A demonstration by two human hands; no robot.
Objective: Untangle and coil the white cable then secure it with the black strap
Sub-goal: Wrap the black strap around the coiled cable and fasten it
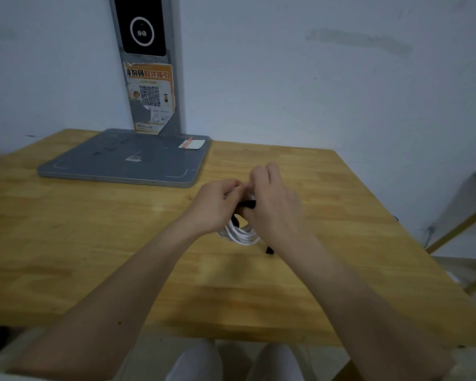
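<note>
White cable [241, 234] hangs coiled, loops drooping toward the table [94, 243] — both hands' grip, left [215, 206] and right [272, 204], pinching the black strap [248, 204].

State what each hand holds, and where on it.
Both hands grip the upper part of the coiled white cable; the left hand pinches the loops, the right hand holds the black strap there.

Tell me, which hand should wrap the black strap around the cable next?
Probably the right hand: its fingers already pinch the black strap at the top of the white cable coil. The left hand grips the coil, steadying it.
</note>
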